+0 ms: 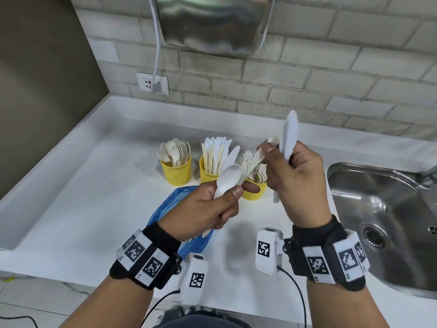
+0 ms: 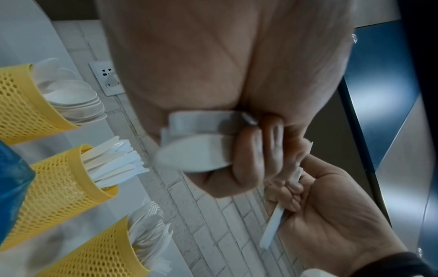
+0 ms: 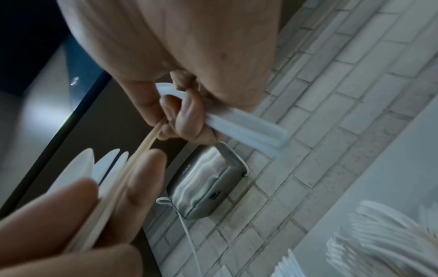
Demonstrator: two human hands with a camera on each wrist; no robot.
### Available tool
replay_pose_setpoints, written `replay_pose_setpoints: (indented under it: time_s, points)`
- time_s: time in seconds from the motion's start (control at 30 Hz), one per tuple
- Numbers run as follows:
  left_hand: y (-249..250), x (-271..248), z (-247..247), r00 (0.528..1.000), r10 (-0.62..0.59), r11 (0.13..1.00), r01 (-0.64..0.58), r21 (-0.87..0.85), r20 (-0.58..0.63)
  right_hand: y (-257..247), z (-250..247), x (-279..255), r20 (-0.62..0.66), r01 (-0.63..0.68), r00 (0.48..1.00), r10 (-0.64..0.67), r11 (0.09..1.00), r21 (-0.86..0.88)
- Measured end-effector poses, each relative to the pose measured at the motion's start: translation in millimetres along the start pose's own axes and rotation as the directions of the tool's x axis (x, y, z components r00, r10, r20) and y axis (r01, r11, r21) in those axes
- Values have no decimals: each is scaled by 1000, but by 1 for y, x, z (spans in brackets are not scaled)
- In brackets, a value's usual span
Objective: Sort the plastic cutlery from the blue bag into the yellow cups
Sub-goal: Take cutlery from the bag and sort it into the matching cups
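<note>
Three yellow mesh cups stand in a row on the white counter: spoons in the left cup (image 1: 175, 171), knives in the middle cup (image 1: 206, 174), forks in the right cup (image 1: 253, 192). The blue bag (image 1: 165, 209) lies crumpled under my left hand (image 1: 236, 191). That hand grips a bundle of cutlery with a white spoon (image 1: 228, 177) on top. Above the fork cup, my right hand (image 1: 272, 151) holds white knives (image 1: 290, 136) upright in its curled fingers and pinches a beige piece (image 1: 254, 160) that still reaches into the left hand's bundle. The right wrist view shows the knives (image 3: 249, 129) and beige piece (image 3: 142, 150).
A steel sink (image 1: 378, 209) is set into the counter at the right. A metal hand dryer (image 1: 212, 24) hangs on the brick wall, its cord running to a socket (image 1: 152, 83). The counter meets a brown wall on the left.
</note>
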State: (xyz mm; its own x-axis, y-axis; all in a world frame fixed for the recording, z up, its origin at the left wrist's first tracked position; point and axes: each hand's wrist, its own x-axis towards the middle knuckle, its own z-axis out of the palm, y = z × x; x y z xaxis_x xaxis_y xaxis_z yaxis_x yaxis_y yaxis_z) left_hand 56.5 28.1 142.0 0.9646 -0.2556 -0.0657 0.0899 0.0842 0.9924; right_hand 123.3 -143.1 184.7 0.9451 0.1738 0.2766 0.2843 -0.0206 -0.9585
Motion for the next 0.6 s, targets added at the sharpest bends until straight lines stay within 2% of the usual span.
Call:
replay_pose_setpoints:
  time_s: [0.03, 0.17, 0.23, 0.37, 0.43, 0.5, 0.57, 0.6]
  points:
    - [1, 0, 0, 1000, 11, 1000, -11, 1, 4, -1, 0, 0, -6, -24, 1000, 24, 999, 43]
    - [7, 0, 4, 998, 44, 999, -45, 17, 51, -6, 8, -5, 134, -128, 985, 112, 984, 120]
    - [8, -1, 5, 998, 39, 999, -39, 19, 40, -3, 10, -5, 112, -134, 987, 115, 976, 173]
    - [2, 1, -4, 1000, 4, 1000, -4, 25, 7, 5, 6, 4, -86, 3, 996, 26, 947, 321]
    - [-1, 0, -7, 1000, 8, 1000, -8, 5, -13, 4, 0, 10, -230, 90, 973, 6, 909, 408]
    - [0, -1, -7, 1000, 19, 1000, -19, 18, -14, -1, -3, 14, -348, 180, 937, -30, 895, 408]
    - [1, -1, -8, 1000, 17, 1000, -17, 8, -13, -6, -7, 16, -386, 229, 919, -78, 903, 364]
    - [0, -1, -9, 1000, 13, 1000, -13, -3, -15, -6, -8, 16, -366, 227, 925, -99, 918, 325]
